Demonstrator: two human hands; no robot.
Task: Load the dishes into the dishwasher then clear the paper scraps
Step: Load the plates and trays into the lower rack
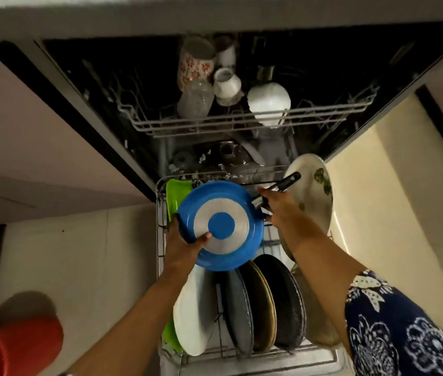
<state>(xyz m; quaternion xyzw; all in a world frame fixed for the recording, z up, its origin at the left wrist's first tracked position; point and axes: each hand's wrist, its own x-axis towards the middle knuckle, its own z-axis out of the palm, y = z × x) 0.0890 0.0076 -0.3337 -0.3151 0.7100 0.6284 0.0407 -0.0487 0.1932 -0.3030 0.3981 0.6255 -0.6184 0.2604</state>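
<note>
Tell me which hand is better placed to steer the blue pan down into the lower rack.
Right, probably. The right hand grips the black handle, so it can tilt and steer the blue pan into the lower rack. The left hand only holds the rim, close above the plates.

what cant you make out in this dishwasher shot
Head view, the only one:
Pan inside: faces away, only its base shows.
Left hand fingers: behind the pan; just the thumb shows.
Red bucket: cut off by the bottom-left edge.
Upper rack rear: too dark.
White bits under it: too small and blurred to call paper.
</note>
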